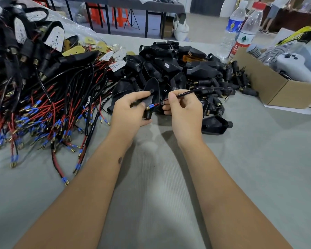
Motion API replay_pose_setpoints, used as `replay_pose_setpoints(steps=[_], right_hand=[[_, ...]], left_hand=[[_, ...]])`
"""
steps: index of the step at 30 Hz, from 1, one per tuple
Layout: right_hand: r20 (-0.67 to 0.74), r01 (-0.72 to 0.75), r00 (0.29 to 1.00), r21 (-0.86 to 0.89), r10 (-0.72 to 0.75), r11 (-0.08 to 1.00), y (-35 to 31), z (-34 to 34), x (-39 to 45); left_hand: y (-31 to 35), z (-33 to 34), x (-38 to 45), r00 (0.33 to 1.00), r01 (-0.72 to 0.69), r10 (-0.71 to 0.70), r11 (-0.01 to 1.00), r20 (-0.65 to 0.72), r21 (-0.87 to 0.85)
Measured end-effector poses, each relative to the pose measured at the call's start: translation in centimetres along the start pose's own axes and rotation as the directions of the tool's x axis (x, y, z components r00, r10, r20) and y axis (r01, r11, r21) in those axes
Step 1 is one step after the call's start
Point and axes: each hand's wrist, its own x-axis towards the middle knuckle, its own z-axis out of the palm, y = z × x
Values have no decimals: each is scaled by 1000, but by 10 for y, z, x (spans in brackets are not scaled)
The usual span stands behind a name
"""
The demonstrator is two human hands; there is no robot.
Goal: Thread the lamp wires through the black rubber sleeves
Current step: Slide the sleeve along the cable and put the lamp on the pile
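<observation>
Left hand (pixel 129 112) gripping a black rubber sleeve (pixel 147 114), fingers curled round it, brass-ringed mouth turned toward the right hand. Right hand (pixel 184 112) pinching a lamp wire (pixel 201 91) between thumb and forefinger, other fingers curled beneath. Wire arching up and to the right from the pinch, its far end blurring out over the pile beyond. Red strand with blue crimp tip (pixel 152 105) lying right at the sleeve's mouth; whether already entering cannot be told. Both hands hovering just above the grey ribbed cloth (pixel 156 186) covering the table, forearms reaching in from the bottom edge.

Heap of red and black wires (pixel 48 112) with blue-and-brass ends spreading across the left. Pile of black lamp housings (pixel 169 69) sitting directly behind the hands, one housing (pixel 215 124) lying apart, just right of the right hand. Loose black sleeves (pixel 241 81) clustering between the housings and a cardboard box (pixel 269 87) at the right. Two clear plastic bottles (pixel 241 29) standing upright behind the box.
</observation>
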Motion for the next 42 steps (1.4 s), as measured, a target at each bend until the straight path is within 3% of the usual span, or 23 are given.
replay_pose_setpoints(steps=[9, 14, 23, 30, 35, 42], right_hand=[[-31, 70, 997, -50, -71, 996, -2, 2, -3], [-31, 80, 996, -69, -82, 994, -5, 2, -4], [81, 43, 996, -12, -41, 999, -5, 1, -4], [120, -46, 992, 36, 41, 998, -5, 0, -4], [78, -79, 995, 121, 70, 989, -5, -1, -4], [51, -60, 997, 49, 58, 997, -3, -1, -3]], left_hand=[[6, -4, -2, 998, 52, -61, 951, -23, -304], [6, -6, 1, 991, 126, -133, 925, 6, -358], [7, -6, 5, 977, 199, -209, 812, 46, -548], [2, -3, 5, 981, 184, -189, 807, 50, -561], [-1, -1, 4, 986, 164, -160, 872, 48, -461], [-1, -1, 3, 986, 164, -155, 879, 57, -448]])
